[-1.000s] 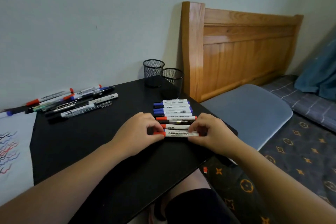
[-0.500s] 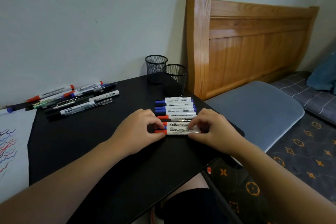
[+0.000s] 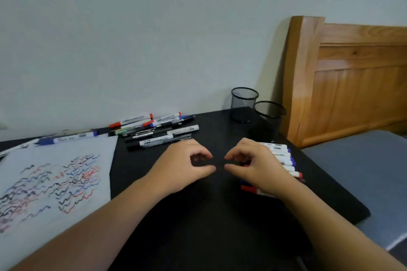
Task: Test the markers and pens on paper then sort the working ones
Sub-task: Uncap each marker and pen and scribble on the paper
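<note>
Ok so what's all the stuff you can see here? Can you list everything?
Table: one, black, under everything.
Paper: one, white with black, red and blue squiggles, on the table's left side.
Loose markers and pens: a pile, too overlapped to count; red, blue and black caps; far side of the table by the wall.
Blue marker: one, white with blue cap, at the paper's far edge.
Row of markers: several side by side, white with blue or red ends, on the right, partly under the right hand.
Mesh cups: two, black, back right corner.
Headboard: one, wooden, right.
Cushion: one, grey, right of the table.
Left hand: fingers loosely curled, holding nothing.
Right hand: the same, above the row.
</note>
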